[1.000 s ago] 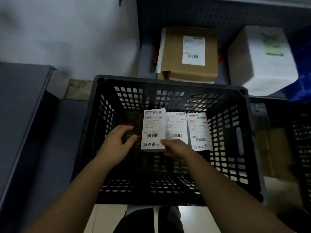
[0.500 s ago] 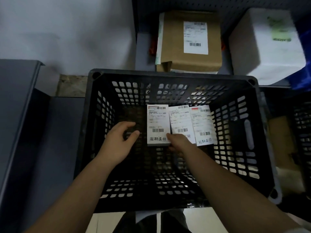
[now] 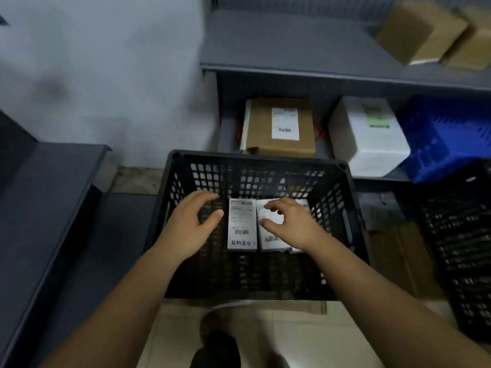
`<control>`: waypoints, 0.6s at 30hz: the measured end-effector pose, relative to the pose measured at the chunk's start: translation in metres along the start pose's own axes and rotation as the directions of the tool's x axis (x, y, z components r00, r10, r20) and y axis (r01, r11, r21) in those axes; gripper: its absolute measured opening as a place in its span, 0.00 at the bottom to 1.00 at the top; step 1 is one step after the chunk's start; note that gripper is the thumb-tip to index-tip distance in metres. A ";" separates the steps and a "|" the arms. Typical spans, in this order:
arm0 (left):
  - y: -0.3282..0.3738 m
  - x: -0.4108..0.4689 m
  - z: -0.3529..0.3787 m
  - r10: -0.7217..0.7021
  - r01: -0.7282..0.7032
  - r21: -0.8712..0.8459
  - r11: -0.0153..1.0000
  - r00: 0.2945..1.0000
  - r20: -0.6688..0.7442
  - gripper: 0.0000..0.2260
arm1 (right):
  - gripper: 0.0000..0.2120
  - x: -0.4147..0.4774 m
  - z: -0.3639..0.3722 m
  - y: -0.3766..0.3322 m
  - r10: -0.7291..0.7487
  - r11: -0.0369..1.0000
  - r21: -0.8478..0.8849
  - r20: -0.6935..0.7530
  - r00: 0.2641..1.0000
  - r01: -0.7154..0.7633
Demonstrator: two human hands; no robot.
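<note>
The white labelled boxes [image 3: 241, 224] lie side by side at the bottom of the black crate [image 3: 255, 158]. The left hand [image 3: 190, 227] is just beside them with its fingers spread. The right hand [image 3: 291, 227] is over them, fingers loosely curled and apart, gripping nothing.

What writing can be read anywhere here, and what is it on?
Nothing reads clearly.
On the left parcel in the crate: printed lines, barcodes and handwritten characters, all blurred.
On the next parcel, partly under the right hand: blurred.
On the brown box: a label with a barcode, print too small.
On the white box: a green sticker, blurred.
</note>
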State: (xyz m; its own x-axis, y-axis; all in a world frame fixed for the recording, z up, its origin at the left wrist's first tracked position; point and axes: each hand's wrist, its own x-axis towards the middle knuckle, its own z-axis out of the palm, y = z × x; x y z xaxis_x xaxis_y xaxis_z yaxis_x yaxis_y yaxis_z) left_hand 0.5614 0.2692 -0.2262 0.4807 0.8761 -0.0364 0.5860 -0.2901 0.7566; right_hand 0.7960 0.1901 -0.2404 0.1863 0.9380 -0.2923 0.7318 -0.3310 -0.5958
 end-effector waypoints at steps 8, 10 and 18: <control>0.071 -0.154 -0.029 -0.029 0.067 0.122 0.990 0.958 -0.285 0.18 | 0.25 -0.093 -0.039 -0.048 -0.419 0.894 -0.131 0.086 0.904 0.428; 0.081 -0.204 -0.034 -0.083 0.144 0.149 0.978 0.931 -0.356 0.19 | 0.24 -0.117 -0.033 -0.065 -0.509 0.845 -0.128 0.107 0.854 0.520; 0.118 -0.427 -0.091 -0.162 0.436 0.216 0.873 0.678 -0.717 0.22 | 0.23 -0.236 0.016 -0.197 -0.826 0.544 0.046 0.207 0.525 0.838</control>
State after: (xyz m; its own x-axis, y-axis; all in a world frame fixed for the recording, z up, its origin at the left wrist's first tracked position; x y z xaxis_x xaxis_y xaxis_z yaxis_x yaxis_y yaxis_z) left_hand 0.3663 -0.1042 -0.0617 -0.2363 0.9172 0.3207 0.8624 0.0459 0.5042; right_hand 0.5974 0.0323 -0.0657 -0.6422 0.7442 0.1838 0.5240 0.6011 -0.6034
